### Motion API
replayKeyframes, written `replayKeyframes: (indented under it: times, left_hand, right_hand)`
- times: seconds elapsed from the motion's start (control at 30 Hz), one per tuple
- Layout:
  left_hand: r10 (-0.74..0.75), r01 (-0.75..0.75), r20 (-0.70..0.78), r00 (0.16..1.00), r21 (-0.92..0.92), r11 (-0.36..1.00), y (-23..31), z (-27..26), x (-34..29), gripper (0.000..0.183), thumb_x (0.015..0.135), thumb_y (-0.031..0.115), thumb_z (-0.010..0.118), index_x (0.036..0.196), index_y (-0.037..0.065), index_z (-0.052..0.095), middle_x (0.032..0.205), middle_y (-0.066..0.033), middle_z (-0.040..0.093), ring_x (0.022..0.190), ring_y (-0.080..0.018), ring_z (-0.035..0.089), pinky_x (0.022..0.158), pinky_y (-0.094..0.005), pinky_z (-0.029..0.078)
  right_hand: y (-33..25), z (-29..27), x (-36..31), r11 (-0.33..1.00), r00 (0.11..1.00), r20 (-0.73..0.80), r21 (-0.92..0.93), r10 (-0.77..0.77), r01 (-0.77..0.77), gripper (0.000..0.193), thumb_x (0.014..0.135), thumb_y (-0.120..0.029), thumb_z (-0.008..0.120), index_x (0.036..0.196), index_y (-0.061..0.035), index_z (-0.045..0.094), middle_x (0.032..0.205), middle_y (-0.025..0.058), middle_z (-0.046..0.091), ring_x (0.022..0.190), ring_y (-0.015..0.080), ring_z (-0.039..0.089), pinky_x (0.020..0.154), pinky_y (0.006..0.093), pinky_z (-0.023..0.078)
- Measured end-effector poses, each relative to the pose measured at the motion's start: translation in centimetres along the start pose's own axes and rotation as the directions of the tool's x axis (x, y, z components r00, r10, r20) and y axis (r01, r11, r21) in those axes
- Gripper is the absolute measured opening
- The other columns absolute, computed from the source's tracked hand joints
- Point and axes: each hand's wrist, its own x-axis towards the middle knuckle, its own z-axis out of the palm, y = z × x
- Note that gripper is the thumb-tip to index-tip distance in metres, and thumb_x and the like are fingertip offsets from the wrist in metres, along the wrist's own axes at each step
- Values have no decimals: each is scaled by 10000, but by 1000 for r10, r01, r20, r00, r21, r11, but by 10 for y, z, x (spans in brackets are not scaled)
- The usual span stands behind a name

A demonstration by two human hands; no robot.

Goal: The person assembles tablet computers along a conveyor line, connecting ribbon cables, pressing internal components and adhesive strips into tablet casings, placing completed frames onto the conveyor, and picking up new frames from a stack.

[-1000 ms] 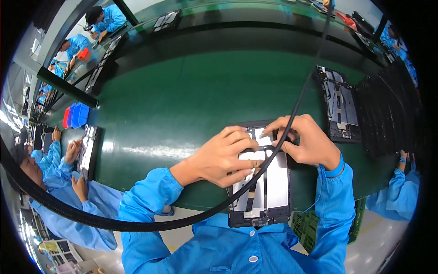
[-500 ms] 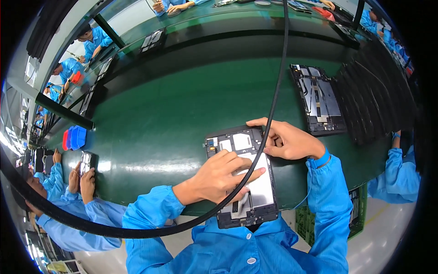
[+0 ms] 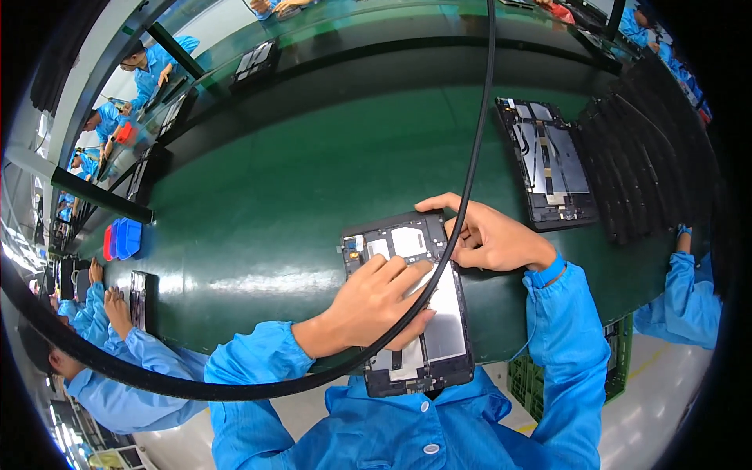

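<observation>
Round to the opened tablet's (image 3: pixel 446 323) upper right edge comes the right hand (image 3: pixel 501 241), off the face it touched a second ago! Index finger stretched to the far edge, thumb bent; whether it grips, I can't tell. Across the tablet's left middle lies the left hand (image 3: pixel 364 304), fingers loosely curled, tips partly hidden. Long axis runs away from the chest, far end leaning left, near end past the surface's (image 3: pixel 235 196) edge. Black cable (image 3: pixel 475 157) cuts across the view, masking tablet and fingers. Beyond, right: another tablet (image 3: pixel 552 164) beside black layered sheets (image 3: pixel 646 164); far left, small bins (image 3: pixel 125 237).
</observation>
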Motion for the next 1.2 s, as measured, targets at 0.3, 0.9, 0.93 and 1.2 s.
replayKeyframes:
  times: [0.3,0.9,0.93,1.2]
  left_hand:
    - [-26,25,-12,1000,-55,998,0,1,6,403,842,251,834,1185,48,777,1296,-150,710,813,-259,613,717,-410,472]
    - [-36,40,25,999,-147,988,1,-2,6,310,820,194,832,1081,55,741,1363,-165,674,871,-290,639,730,-418,506]
    - [-13,16,25,1000,-110,994,2,-3,7,293,815,197,841,1043,53,726,1362,-175,671,908,-317,658,736,-429,516]
    - [-37,37,2,999,-122,992,0,1,4,283,823,231,854,981,59,695,1323,-186,697,935,-332,667,736,-423,504]
  right_hand:
    - [-4,-1,-1,991,999,1,126,33,-33,880,842,101,674,1664,-42,395,793,-50,543,701,26,513,625,214,364]
    - [3,-3,1,990,999,29,139,26,-30,812,833,95,689,1605,-40,478,816,-58,552,737,4,500,646,215,362]
    - [2,-2,2,989,999,27,143,24,-28,812,833,95,689,1605,-40,478,816,-58,552,737,4,500,646,215,362]
    - [4,8,5,985,963,-221,36,-154,166,583,949,25,773,1500,-36,593,841,-50,586,742,7,497,654,216,394]
